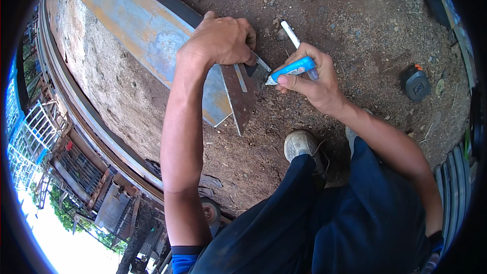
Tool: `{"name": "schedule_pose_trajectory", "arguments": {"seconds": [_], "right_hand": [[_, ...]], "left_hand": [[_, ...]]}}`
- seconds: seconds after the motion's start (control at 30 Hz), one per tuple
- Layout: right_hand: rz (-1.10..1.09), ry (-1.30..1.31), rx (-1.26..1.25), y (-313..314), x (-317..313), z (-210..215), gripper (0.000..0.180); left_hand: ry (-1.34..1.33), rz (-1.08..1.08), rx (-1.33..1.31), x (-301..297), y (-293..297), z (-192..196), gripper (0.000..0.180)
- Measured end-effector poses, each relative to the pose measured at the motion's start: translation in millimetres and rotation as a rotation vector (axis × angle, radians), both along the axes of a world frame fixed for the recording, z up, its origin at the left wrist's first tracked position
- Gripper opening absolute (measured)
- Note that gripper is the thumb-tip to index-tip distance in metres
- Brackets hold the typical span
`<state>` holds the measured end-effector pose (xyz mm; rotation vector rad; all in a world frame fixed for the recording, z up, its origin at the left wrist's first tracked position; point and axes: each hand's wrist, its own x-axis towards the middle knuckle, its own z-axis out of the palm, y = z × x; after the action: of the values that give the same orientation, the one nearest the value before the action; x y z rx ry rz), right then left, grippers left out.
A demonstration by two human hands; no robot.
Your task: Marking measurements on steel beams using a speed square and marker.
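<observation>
A long steel beam, grey-blue with rust patches, lies on the dirt from the upper left, its cut end toward me. My left hand is closed over that end, fingertips pressed down beside a dark flat piece and a thin light metal strip. What exactly lies under the fingers is hidden. My right hand is closed round a blue paint marker with a white nozzle. Its tip is at or just beside the beam's end corner. A slim white stick-like pen also pokes out between the right-hand fingers.
A black tape measure with an orange tab lies on the dirt at the right. My shoe is close below the beam end. Long metal rails and piled scrap run along the left. Corrugated sheet stands at the lower right.
</observation>
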<state>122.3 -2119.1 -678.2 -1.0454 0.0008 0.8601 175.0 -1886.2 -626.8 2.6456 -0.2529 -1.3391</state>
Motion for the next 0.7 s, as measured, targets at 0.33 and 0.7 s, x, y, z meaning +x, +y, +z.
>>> {"name": "schedule_pose_trajectory", "arguments": {"seconds": [0.33,0.7], "right_hand": [[0.036,0.004,-0.014,1.3,4.0,-4.9,0.026],[0.035,0.009,-0.028,-1.0,6.6,-10.0,0.026]], "left_hand": [[-0.015,-0.003,-0.002,0.2,0.1,1.0,0.033],[-0.009,-0.003,-0.008,0.2,-0.9,0.6,0.032]]}}
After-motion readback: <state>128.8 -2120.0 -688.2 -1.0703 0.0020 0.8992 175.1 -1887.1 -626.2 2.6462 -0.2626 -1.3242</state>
